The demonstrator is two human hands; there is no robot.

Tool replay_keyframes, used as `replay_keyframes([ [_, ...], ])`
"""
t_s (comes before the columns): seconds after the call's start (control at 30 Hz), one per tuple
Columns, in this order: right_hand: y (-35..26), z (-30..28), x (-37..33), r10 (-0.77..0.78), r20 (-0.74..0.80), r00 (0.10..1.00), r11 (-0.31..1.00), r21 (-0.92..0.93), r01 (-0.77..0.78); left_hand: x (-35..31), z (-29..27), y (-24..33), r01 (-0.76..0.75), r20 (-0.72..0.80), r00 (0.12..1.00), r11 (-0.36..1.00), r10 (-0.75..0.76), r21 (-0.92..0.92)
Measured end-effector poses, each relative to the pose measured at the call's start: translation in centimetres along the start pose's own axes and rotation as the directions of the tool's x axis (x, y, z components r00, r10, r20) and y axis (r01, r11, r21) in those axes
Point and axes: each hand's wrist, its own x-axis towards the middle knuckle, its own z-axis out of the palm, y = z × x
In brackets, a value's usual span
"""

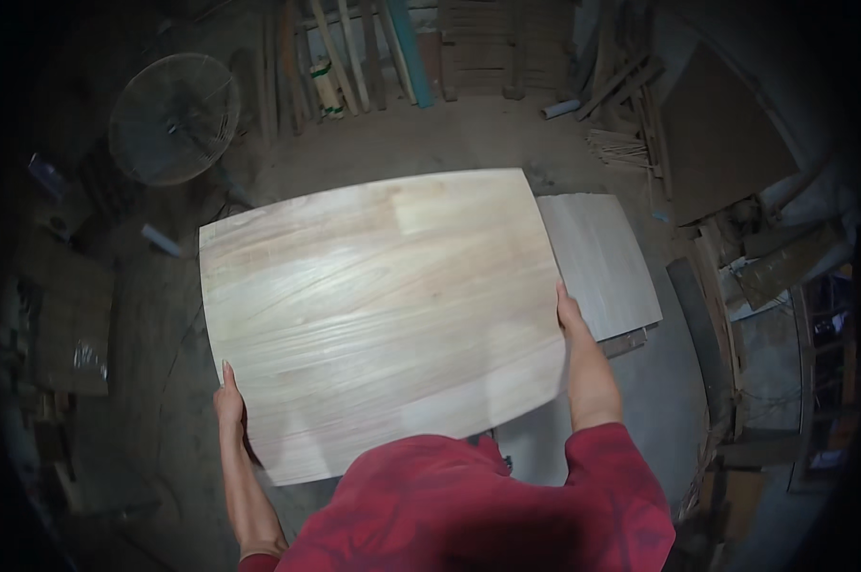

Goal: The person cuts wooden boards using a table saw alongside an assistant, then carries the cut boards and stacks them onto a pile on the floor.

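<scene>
A large pale wooden panel with visible grain is held out in front of me, spanning most of the middle of the view. My left hand grips its left edge toward the near corner, thumb up along the side and the other fingers hidden beneath. On the opposite edge, my right hand is closed around the panel about midway along, its fingers also out of sight underneath. Beyond the right edge a second pale board lies lower down, partly covered by the panel.
A round caged fan stands at the far left. Timber strips lean along the back wall. A large brown sheet leans at the far right, near a pile of thin sticks. Stacked boards stand on the left.
</scene>
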Motion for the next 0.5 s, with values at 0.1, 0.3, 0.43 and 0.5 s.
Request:
replay_keyframes([
  [0.1,1.4,1.7,-5.6,0.048,-0.085,0.995,0.999,-0.006,-0.048,3.9,-2.4,-0.8,0.000,0.151,0.988,0.999,-0.005,0.037],
  [0.3,5.0,-1.0,-16.1,0.208,-0.208,0.956,0.972,-0.064,-0.226,8.8,-2.3,0.1,-0.034,0.314,0.949,0.993,-0.002,0.109],
  [0.43,9.0,1.5,-23.0,0.277,-0.374,0.885,0.948,-0.043,-0.315,12.4,-3.8,3.8,-0.152,0.456,0.888,0.976,0.066,0.154],
  [0.5,10.8,3.2,-25.5,0.333,-0.370,0.868,0.938,0.039,-0.344,14.0,-4.5,5.2,-0.170,0.523,0.850,0.971,0.056,0.171],
])
